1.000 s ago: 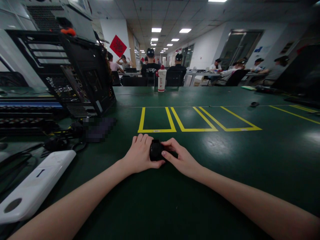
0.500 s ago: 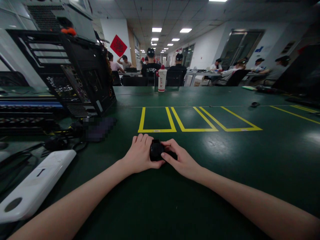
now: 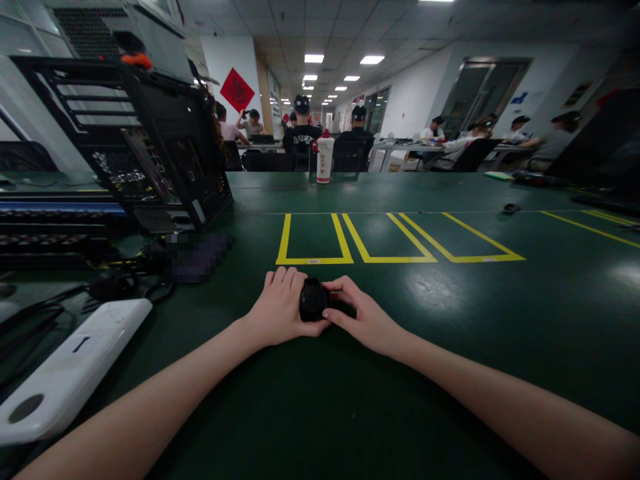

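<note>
A small rounded black object (image 3: 313, 301) rests on the green tabletop (image 3: 310, 407) in front of me; its exact kind does not show. My left hand (image 3: 283, 303) is closed around its left side, the thumb along the near edge. From the right, my right hand (image 3: 363, 317) pinches it with thumb and fingertips, leaving a gap below the palm. Just beyond both hands, yellow tape (image 3: 320, 261) marks open-topped frames on the table.
At the left stand a black open computer case (image 3: 165, 147), tangled cables (image 3: 45, 320) and a long white device (image 3: 75, 367). Farther back are a white bottle with a red top (image 3: 325, 160) and a small black ring (image 3: 511, 208). Several people sit at tables beyond.
The right hand has shifted very slightly to the right, still touching the black object. My left hand looks the same.
</note>
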### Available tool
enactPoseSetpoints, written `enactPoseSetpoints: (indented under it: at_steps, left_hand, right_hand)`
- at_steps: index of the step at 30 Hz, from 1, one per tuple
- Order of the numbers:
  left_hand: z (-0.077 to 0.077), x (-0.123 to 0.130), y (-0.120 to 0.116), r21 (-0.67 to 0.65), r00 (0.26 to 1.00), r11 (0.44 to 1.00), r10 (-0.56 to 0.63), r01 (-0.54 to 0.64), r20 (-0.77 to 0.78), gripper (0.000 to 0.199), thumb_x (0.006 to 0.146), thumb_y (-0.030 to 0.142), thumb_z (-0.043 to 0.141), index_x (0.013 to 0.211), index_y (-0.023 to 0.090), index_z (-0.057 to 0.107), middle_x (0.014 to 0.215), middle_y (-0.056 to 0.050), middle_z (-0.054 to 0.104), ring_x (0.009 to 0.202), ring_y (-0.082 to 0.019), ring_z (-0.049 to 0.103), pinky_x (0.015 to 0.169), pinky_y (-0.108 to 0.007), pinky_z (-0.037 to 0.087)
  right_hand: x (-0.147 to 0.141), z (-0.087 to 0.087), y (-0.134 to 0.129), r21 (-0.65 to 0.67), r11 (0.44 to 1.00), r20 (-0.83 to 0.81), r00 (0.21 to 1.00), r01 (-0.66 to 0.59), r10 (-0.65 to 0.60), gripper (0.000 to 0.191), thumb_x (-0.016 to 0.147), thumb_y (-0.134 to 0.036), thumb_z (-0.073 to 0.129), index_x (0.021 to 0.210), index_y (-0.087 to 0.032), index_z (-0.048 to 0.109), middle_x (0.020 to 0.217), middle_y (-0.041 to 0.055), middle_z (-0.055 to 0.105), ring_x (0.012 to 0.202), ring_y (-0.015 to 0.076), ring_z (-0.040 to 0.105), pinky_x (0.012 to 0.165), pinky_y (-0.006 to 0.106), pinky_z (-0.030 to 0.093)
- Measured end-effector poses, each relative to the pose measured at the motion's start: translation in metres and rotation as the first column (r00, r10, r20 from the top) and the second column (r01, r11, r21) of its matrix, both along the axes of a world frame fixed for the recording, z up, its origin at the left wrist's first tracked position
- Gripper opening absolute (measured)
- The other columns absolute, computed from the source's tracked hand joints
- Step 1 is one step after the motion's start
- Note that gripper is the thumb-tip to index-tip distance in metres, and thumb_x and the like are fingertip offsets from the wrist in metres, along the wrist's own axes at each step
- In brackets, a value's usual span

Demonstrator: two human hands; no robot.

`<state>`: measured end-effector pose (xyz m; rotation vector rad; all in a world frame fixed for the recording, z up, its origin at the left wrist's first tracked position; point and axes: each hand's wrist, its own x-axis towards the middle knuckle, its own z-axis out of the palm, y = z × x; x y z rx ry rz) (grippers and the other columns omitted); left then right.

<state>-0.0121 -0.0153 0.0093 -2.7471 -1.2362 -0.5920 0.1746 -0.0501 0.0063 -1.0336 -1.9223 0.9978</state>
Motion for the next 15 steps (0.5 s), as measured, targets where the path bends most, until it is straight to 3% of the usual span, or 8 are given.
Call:
enactPoseSetpoints:
  at_steps: [7,15]
  left_hand:
    - [0.0005,0.0011,-0.0006,0.012,1.000,1.000,0.006,-0.006,-0.018,0.064,0.062,0.065,0.052,0.098,0.012,0.048,0.090,-0.010,0.049,0.083,-0.026,0.044,0.072,-0.039,0.035]
    - [0.0007,0.0006,-0.0010,0.002,1.000,1.000,-0.001,0.001,-0.028,0.063,0.063,0.065,0.050,0.099,0.012,0.047,0.091,-0.010,0.049,0.083,-0.025,0.044,0.072,-0.039,0.035]
  right_hand:
    - [-0.0015,-0.0037,0.0040,0.034,0.999,-0.043,0.999,0.028,-0.026,0.020,0.082,-0.022,0.052,0.100,-0.022,0.047,0.102,0.0017,0.055,0.098,0.0157,0.056,0.089,0.038,0.046]
    - [-0.0003,-0.0018,0.0031,-0.057,0.998,-0.013,1.000,0.014,-0.015,0.029,0.082,-0.024,0.051,0.111,-0.022,0.044,0.112,0.0054,0.051,0.102,0.0181,0.054,0.088,0.041,0.046]
